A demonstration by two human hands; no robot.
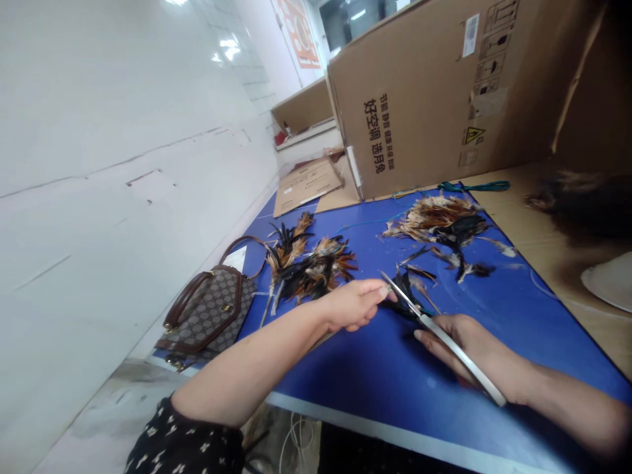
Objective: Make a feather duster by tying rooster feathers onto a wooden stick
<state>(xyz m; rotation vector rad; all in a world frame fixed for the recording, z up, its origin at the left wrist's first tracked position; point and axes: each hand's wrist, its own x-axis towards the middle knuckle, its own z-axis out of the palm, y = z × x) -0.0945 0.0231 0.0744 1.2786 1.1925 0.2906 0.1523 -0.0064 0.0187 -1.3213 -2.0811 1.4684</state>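
Note:
My right hand (467, 345) is wrapped round white-handled scissors (451, 345), whose metal blades point up and left at my other hand. My left hand (356, 305) is closed in a pinch close to the scissor tips; what lies between its fingertips is too small to make out. Dark feathers (405, 289) show just behind the blades, and I cannot tell whether the left fingers touch them. Beyond my left hand lie bunches of brown and black feathers (316, 271). A larger heap of tan, brown and black feathers (434, 220) rests farther back on the right.
The blue table (355, 375) has a patterned handbag (212, 306) at its left, beside the white wall. Flat cardboard (306, 185) and a big cardboard box (419, 99) stand at the back. Teal cord (474, 187) lies near the box. A white bowl-like object (612, 280) is at the right.

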